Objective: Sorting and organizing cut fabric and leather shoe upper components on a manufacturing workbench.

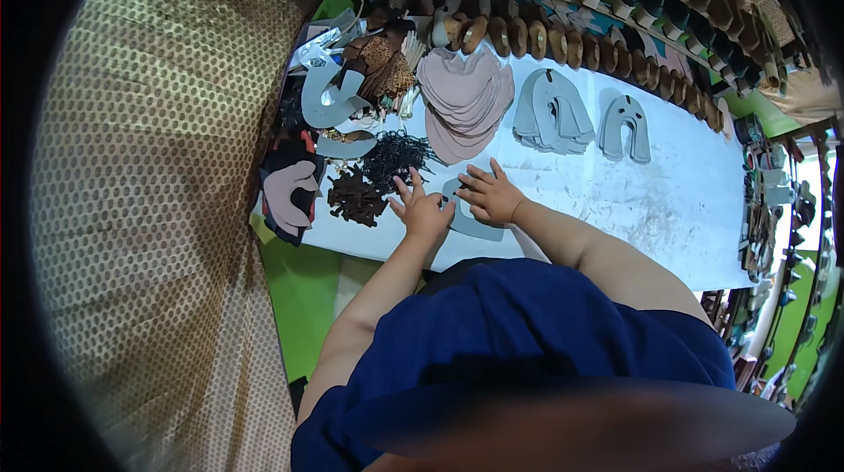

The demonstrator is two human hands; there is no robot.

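Note:
My left hand [424, 215] is over the near edge of the white-covered table, thumb and forefinger together at a small dark strip [446, 200], its other fingers spread. Just to the right, my right hand [494, 196] has its fingers apart and rests by a grey curved shoe-upper piece [477, 226]. Both hands partly cover that piece. Left of my left hand lie a tangle of thin black straps [391, 160] and a pile of short dark brown strips [355, 198].
Beyond my hands lie a fanned stack of pinkish pieces [466, 98] and two groups of grey arched pieces [552, 116], [625, 129]. Rows of shoes [563, 41] line the back. Brown leopard-print scraps [382, 68] sit far left, beside a patterned curtain [158, 208].

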